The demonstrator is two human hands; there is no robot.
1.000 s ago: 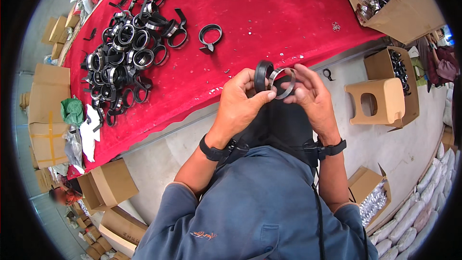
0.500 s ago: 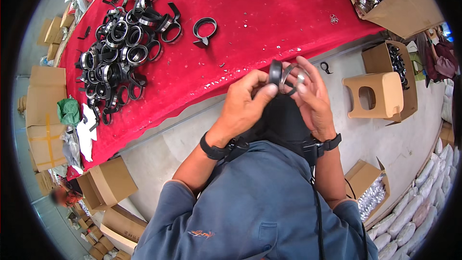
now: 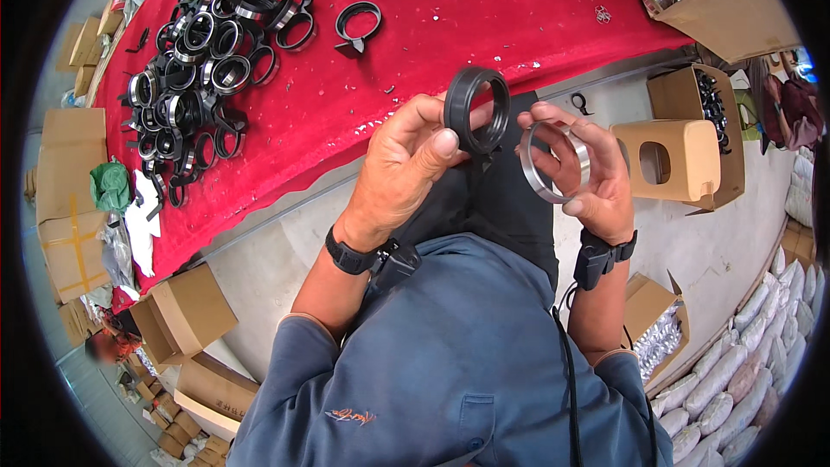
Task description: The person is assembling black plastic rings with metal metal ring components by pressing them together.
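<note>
Pinched between the thumb and fingers of my left hand [image 3: 391,164] is a thick black ring [image 3: 461,111], held upright above the table's near edge. My right hand [image 3: 601,177] grips a thin silver metal ring [image 3: 540,182], its fingers passing through and around the band. A small gap separates the two rings. On the red-covered table, a pile of black ring clamps with silver bands [image 3: 194,78] lies to the left. Between that pile and my hands rests a single black ring clamp [image 3: 358,24] with a tab.
A cardboard box of metal rings [image 3: 722,13] stands at the far right of the red cloth [image 3: 450,0]. Below it are a box of black parts [image 3: 735,156] and a tan plastic stool [image 3: 692,160]. Open cartons [image 3: 194,316] sit at the lower left, white sacks [image 3: 718,380] at the lower right.
My hands have moved apart, and the black and silver rings, close together before, are now separated. The silver ring has shifted right with my right hand; the black ring is turned to show its opening.
</note>
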